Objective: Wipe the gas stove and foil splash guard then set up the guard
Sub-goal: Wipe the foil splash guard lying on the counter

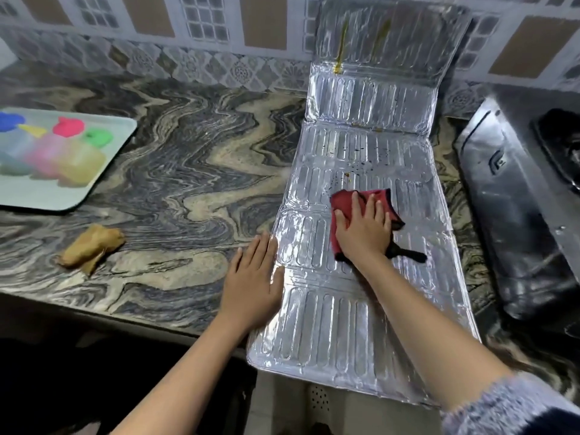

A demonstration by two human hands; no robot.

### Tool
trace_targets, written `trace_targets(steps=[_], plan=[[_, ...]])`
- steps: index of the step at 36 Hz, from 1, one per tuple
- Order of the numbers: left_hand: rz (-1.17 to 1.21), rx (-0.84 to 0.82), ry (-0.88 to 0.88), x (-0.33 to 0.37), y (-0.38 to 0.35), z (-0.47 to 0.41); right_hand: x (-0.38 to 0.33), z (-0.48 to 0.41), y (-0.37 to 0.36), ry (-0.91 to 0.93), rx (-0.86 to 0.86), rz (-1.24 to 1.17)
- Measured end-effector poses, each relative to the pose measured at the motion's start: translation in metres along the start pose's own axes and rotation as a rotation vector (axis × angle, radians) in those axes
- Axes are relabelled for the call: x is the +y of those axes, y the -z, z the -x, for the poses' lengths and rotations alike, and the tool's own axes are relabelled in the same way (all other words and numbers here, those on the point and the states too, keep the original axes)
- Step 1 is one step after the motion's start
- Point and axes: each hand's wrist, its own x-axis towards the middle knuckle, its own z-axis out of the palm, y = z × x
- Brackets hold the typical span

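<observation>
— Under the right hand (pixel 364 227), a red cloth (pixel 342 199) is pressed flat onto the foil splash guard (pixel 361 309). Fingers are laid straight over the cloth; nothing is clenched.

— And the left hand?

— Left hand (pixel 254 277) is spread palm down, just beside the right. Its right side is laid on the guard's left rim, the rest on the countertop (pixel 188 152). The guard is judged to be steadied by it. The hands are apart.

— Where is the guard noted?

— Laid lengthwise on the countertop beneath both hands. Its near end is seen overhanging the counter edge below the wrists. Its far panels are bent up against the tiled wall (pixel 219 58), beyond the fingertips.

— Progress?

— Wiping of the guard is judged under way, not finished. Dark specks and a brown spot are seen just beyond the right fingertips, and yellowish streaks on the upright panel farther off. Panels nearer the wrists look clean.

— The stove?

— Gas stove (pixel 514 199) is noted to the right of the right hand, apart from the guard. Its steel is blurred, so whether it has been wiped cannot be told.

— What is left?

— The stained far panels are to be wiped, possibly the stove too, and then the guard is to be stood up by the stove. Set-up is not yet begun.

— Anything else logged?

— Left of the left hand, well apart, a brown crumpled wad (pixel 91 246) is seen. Farther off is a tray (pixel 47 193) with coloured plastic cups (pixel 81 164).
</observation>
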Motion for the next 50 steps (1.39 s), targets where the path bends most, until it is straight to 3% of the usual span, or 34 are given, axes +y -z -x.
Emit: trace_targets(steps=[10,17,29,37,50], plan=[[-0.017,0.038,0.013,0.002,0.001,-0.001,-0.073,-0.011,-0.018,0.41,-0.057,-0.024],[-0.01,0.03,0.076,0.003,-0.001,-0.001,-0.088,-0.041,-0.017,0.578,-0.138,-0.024],[-0.015,0.004,0.107,0.006,-0.001,0.0,-0.024,-0.085,0.002,0.538,-0.113,-0.005],[-0.047,-0.08,0.11,0.012,0.018,-0.006,0.038,-0.076,0.014,0.419,-0.098,0.009],[0.019,-0.072,0.064,0.017,0.03,-0.116,0.057,-0.048,0.018,0.397,-0.094,0.019]])
